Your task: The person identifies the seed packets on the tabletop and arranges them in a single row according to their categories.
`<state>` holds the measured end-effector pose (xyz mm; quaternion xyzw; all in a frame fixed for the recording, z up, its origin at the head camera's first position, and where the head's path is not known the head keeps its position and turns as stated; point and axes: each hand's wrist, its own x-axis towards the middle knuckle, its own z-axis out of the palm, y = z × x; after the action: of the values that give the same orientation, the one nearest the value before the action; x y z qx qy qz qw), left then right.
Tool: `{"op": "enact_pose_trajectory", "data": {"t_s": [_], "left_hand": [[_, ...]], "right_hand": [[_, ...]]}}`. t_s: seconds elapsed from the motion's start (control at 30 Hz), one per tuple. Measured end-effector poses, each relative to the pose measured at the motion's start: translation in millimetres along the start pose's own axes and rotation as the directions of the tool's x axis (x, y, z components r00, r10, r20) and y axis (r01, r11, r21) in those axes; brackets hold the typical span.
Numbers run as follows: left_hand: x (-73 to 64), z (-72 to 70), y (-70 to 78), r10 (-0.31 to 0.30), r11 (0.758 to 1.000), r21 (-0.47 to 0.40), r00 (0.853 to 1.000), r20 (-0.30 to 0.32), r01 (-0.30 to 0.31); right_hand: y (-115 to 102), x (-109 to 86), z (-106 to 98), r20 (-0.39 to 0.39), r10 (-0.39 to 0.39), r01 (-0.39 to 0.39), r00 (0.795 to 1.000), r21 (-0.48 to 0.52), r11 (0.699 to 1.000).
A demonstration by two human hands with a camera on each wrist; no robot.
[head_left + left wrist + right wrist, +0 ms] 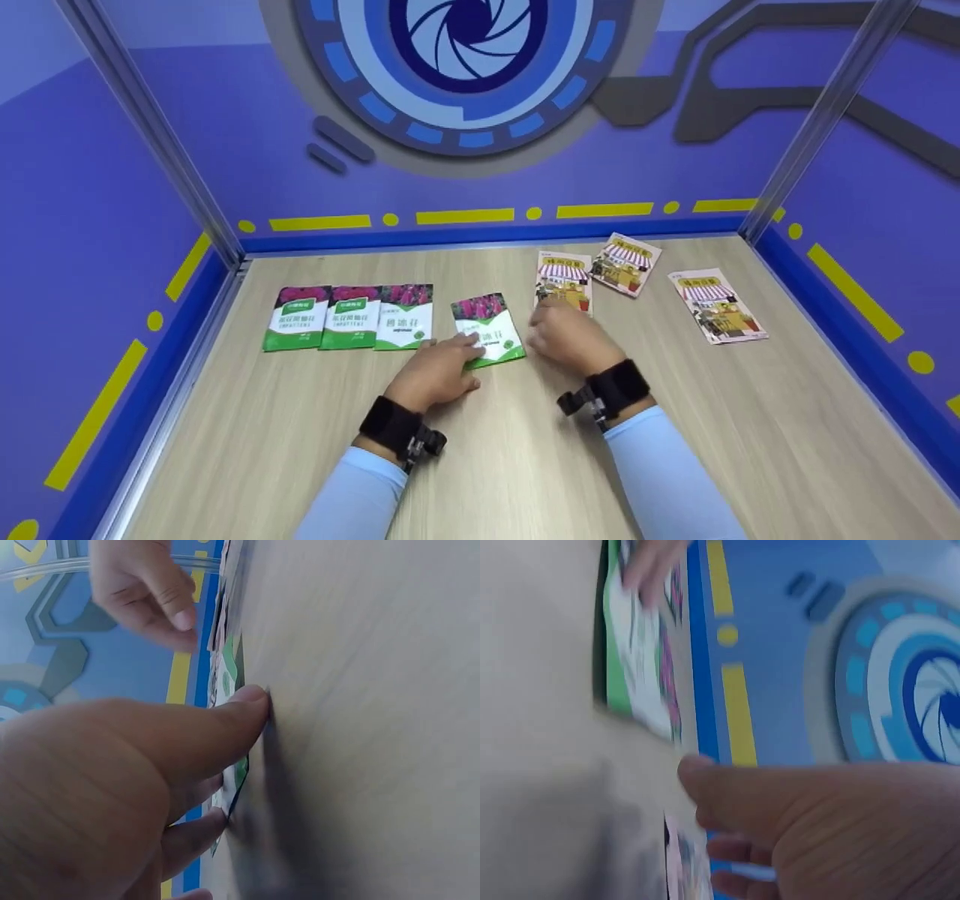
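Fingers of the left hand were a little apart and nearly straight, resting on the near left part of the loose green packet. This packet lay slightly turned in the middle of the table. The right hand was just to the right of it, with its fingers loosely bent and close together, and no packet was seen held in them. In the head view they hid the near end of the left pink packet; whether they touched it, one cannot tell.

To the left, the leftmost green packet, the middle green packet and the third green packet made a straight row, so this part looked finished. The loose one lay outside the row, and seemed the only green piece left to align.

To the right, the far pink packet was tilted near the left pink one, and the right pink packet lay well apart. These three shared no line, so their ordering seemed not yet done. Behind everything stood the purple far wall.
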<state>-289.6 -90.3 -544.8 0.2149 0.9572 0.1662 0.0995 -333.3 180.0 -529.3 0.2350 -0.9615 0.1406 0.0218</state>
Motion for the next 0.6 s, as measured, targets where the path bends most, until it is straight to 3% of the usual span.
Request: {"op": "enact_pose_trajectory", "data": {"t_s": [0.07,0.17,0.3,0.37,0.47,0.6], "left_hand": [[0.7,-2.2,-3.8,0.008,1.000,0.016,0.999,-0.034,-0.008],[3.7,-5.5,-10.7,0.012,0.997,0.075,0.988,-0.151,-0.001],[6.1,-11.2,-23.2,-0.080,0.984,0.129,0.951,-0.298,0.123],[5.5,-13.1,-31.2,-0.152,0.972,0.122,0.932,-0.328,0.201],[3.4,-14.6,-43.4,-0.217,0.957,0.109,0.914,-0.342,0.268],[-1.2,-15.1,-55.8,-0.244,0.951,0.103,0.912,-0.329,0.291]], "right_hand": [[-15.5,2.7,5.3,0.052,-0.084,0.083,0.995,0.021,0.996],[-31.7,2.7,13.4,0.123,-0.108,0.106,0.987,0.025,0.994],[-40.7,1.2,21.2,0.141,-0.077,0.078,0.987,0.002,0.997],[-42.0,1.3,24.9,0.125,-0.075,0.076,0.989,-0.006,0.997],[-43.1,2.2,30.8,0.113,-0.082,0.083,0.990,-0.006,0.997],[-44.7,3.3,37.9,0.119,-0.093,0.094,0.989,-0.003,0.996]]}}
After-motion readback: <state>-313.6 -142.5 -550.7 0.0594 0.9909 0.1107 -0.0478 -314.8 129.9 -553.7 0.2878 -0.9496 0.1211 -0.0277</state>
